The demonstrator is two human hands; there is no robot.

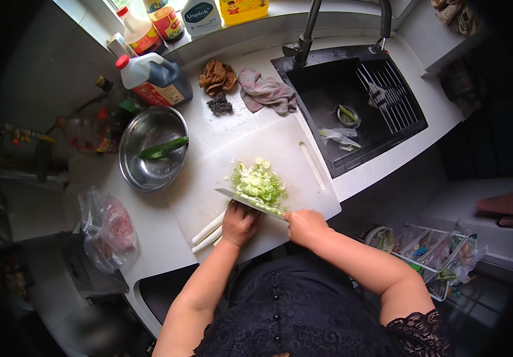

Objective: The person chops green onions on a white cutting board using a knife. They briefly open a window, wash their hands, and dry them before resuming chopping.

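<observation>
Probably light, crisp and slippery, the spring onions [207, 232] on the board [280, 138] are best held near the cutting end, where the left hand [240, 225] clasps them, while the right hand [306, 228] grips the knife [246, 200].

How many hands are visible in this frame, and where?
2: the left hand steadies the white stalks on the cutting board; to its right, the right hand grips the knife. No other hand shows.

Bare forearms [352, 253] angle inward; the left grip [241, 226] arches palm-down, fingertips hidden, and the right grip [306, 226] curls tightly, knuckles up.
</observation>
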